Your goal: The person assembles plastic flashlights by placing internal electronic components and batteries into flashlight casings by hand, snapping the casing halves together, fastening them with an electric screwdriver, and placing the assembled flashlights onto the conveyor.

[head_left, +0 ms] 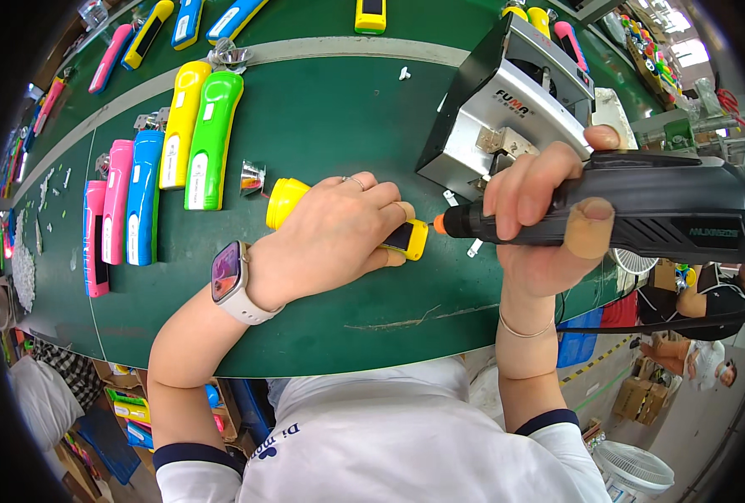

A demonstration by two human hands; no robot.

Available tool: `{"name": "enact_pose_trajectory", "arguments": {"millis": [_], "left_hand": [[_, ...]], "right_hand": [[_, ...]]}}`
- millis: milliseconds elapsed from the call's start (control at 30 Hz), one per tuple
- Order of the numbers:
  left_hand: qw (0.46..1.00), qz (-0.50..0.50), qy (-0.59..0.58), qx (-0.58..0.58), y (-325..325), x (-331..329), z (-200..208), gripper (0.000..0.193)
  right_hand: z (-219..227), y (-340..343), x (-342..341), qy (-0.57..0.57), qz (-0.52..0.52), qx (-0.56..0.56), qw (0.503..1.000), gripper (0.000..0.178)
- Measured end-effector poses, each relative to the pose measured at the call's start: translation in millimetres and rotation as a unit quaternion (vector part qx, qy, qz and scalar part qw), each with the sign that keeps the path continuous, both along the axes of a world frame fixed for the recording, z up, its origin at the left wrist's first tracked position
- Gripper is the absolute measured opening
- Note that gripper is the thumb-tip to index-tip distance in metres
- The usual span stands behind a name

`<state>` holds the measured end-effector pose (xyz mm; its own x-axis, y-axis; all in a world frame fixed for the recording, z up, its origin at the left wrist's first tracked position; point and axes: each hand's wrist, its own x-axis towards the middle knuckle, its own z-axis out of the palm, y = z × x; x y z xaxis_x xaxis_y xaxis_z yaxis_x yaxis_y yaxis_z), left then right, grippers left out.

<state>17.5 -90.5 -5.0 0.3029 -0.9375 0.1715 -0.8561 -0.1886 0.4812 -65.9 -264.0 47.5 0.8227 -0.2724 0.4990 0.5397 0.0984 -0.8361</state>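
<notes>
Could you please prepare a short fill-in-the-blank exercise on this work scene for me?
1. The left hand lies over a ____ flashlight.
2. The right hand grips a dark power screwdriver with an ____ front end.
3. The watch is worn just behind the ____ hand.
4. In the row of flashlights to the left of both hands, the rightmost one is ____.

Missing words: yellow; orange; left; green.

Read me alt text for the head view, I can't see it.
A person's left hand holds a yellow flashlight on a green table; the right hand holds a black power tool, its tip by the flashlight's end. More flashlights lie at left.
</notes>
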Motion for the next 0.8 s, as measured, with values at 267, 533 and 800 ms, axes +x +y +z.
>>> {"name": "enact_pose_trajectory", "arguments": {"millis": [267, 533, 800], "left_hand": [[1.0, -0.002, 0.006, -0.016, -1.0, 1.3, -1.2, 0.038], [0.999, 0.001, -0.034, -0.003, 1.3, 1.9, 2.9, 0.041], [0.99, 0.077, -0.117, -0.009, -2.5, 2.1, 1.9, 0.046]], "right_hand": [[-17.1, 7.7, 3.2, 0.031, 0.029, -0.01, 0.999, 0.046], [-21.3, -0.4, 6.4, 0.025, 0.081, -0.036, 0.996, 0.048], [31.6, -25.6, 4.1, -0.162, -0.171, -0.064, 0.97, 0.042]]}}
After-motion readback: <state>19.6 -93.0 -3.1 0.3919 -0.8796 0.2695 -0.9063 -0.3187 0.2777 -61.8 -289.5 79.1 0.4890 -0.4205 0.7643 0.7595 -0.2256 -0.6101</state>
